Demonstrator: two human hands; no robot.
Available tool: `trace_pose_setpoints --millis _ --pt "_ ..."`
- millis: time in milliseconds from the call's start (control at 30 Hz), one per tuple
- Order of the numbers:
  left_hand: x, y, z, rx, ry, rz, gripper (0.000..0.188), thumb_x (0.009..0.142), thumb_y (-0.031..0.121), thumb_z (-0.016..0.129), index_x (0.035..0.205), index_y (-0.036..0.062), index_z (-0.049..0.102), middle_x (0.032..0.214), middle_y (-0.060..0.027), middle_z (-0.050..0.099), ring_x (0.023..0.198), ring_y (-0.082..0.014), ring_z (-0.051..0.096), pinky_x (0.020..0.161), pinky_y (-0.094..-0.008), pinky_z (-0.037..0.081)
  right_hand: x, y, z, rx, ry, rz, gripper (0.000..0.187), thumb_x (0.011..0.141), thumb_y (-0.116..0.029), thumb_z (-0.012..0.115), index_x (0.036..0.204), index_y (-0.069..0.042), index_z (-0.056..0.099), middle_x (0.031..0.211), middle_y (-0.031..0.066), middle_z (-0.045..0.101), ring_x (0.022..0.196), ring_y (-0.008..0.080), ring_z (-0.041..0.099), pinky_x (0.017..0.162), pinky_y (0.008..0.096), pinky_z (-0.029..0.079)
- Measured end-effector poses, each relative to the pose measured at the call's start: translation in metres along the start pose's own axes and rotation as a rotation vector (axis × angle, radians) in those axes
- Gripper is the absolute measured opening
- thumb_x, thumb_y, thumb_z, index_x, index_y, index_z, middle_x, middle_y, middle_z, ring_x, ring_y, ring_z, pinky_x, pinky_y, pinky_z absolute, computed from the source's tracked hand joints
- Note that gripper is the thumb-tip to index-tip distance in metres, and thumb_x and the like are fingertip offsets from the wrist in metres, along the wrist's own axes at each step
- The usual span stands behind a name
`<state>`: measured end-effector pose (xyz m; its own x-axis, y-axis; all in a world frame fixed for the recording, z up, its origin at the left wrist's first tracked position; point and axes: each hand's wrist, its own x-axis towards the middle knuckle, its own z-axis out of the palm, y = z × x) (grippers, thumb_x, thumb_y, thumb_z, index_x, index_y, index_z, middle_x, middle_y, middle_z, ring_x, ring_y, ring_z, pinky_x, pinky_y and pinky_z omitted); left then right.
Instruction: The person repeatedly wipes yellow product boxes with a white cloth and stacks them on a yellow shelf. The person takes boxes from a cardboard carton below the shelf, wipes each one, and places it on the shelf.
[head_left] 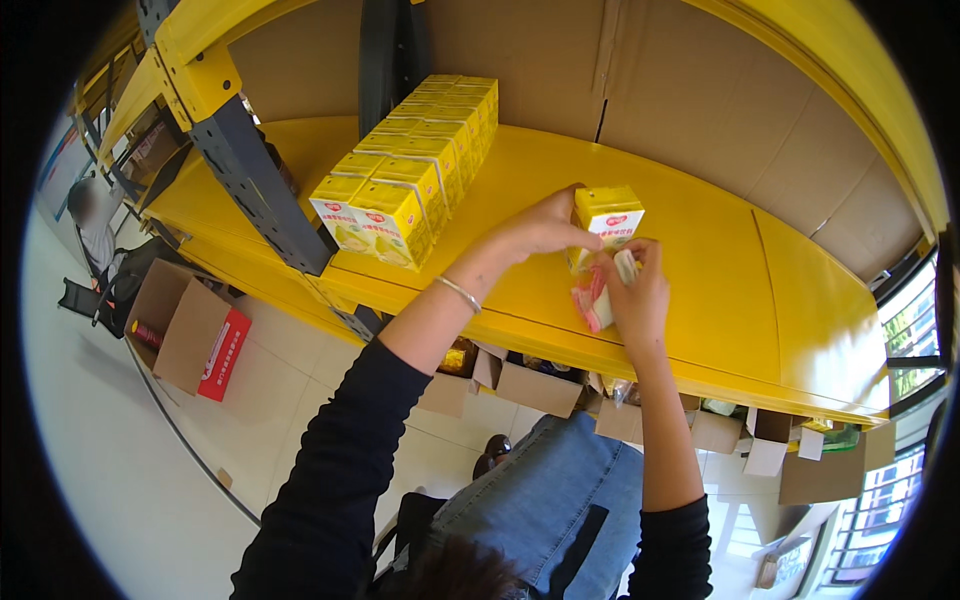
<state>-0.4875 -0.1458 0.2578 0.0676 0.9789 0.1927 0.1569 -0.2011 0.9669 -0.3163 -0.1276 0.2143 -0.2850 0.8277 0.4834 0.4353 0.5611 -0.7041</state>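
Note:
On the yellow shelf, my left hand (pixel 545 228) grips a small yellow drink carton (pixel 610 205) from its left side, thumb across the front. The carton stands upright, its lower part hidden behind my fingers and a cloth. My right hand (pixel 640 295) is closed on a crumpled pink and white cloth (pixel 592 300), which hangs down in front of the carton. A white fold of it shows between the fingertips, close against the carton's front. To the left stands a long block of similar yellow cartons (pixel 400 175), packed in rows with pale bands around them.
A dark grey shelf post (pixel 262 185) rises left of the cartons. Cardboard (pixel 700 110) lines the shelf's back. Below the front edge are open cardboard boxes (pixel 540 388). Another open box (pixel 185 325) sits on the floor at left; a person (pixel 97 225) is farther off.

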Motion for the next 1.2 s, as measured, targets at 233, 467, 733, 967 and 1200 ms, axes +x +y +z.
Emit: trace_pose_setpoints --millis 233,467,733,967,1200 --pt "0.035 0.0 -0.038 0.066 -0.082 -0.132 0.056 0.073 0.006 0.071 0.124 0.0013 0.047 0.12 -0.0086 0.055 0.11 -0.0192 0.052 0.097 -0.0301 0.038 0.042 0.003 0.021 -0.166 -0.043 -0.011 0.046 0.084 -0.031 0.06 0.123 -0.012 0.047 0.103 0.0132 0.061 0.088 0.0346 0.061 0.068 0.0429 0.049" --pt "0.073 -0.033 -0.053 -0.144 0.14 -0.015 0.054 0.074 0.006 0.07 0.122 -0.0004 0.046 0.112 -0.0098 0.059 0.1 -0.0171 0.055 0.088 -0.0305 0.042 0.086 0.025 0.056 -0.081 0.017 -0.014 0.045 0.083 -0.031 0.06 0.122 -0.013 0.049 0.107 0.0125 0.06 0.093 0.033 0.06 0.073 0.0421 0.049" --pt "0.096 -0.06 -0.04 -0.047 0.671 -0.028 0.044 0.076 0.011 0.067 0.108 -0.0057 0.042 0.098 -0.0182 0.052 0.091 -0.0286 0.055 0.074 -0.0381 0.05 0.128 0.024 0.093 -0.185 0.113 0.106 0.047 0.082 -0.031 0.061 0.125 -0.016 0.047 0.112 0.0103 0.058 0.095 0.0306 0.06 0.076 0.0424 0.05" --pt "0.123 -0.099 -0.053 0.103 0.848 0.066 0.057 0.082 0.014 0.05 0.13 -0.0097 0.031 0.121 -0.0285 0.034 0.11 -0.0358 0.042 0.096 -0.0409 0.036 0.166 0.008 0.145 -0.197 0.074 0.211 0.046 0.081 -0.027 0.059 0.124 -0.017 0.047 0.113 0.0106 0.057 0.092 0.0326 0.062 0.074 0.0419 0.052" --pt "0.137 -0.106 -0.08 -0.131 0.927 0.116 0.065 0.086 0.019 0.045 0.14 -0.006 0.017 0.129 -0.0291 0.024 0.113 -0.0393 0.041 0.099 -0.0412 0.034 0.195 0.0 0.177 -0.135 0.006 0.106 0.04 0.08 -0.024 0.059 0.118 -0.015 0.049 0.108 0.0122 0.059 0.088 0.0336 0.064 0.071 0.0421 0.053"
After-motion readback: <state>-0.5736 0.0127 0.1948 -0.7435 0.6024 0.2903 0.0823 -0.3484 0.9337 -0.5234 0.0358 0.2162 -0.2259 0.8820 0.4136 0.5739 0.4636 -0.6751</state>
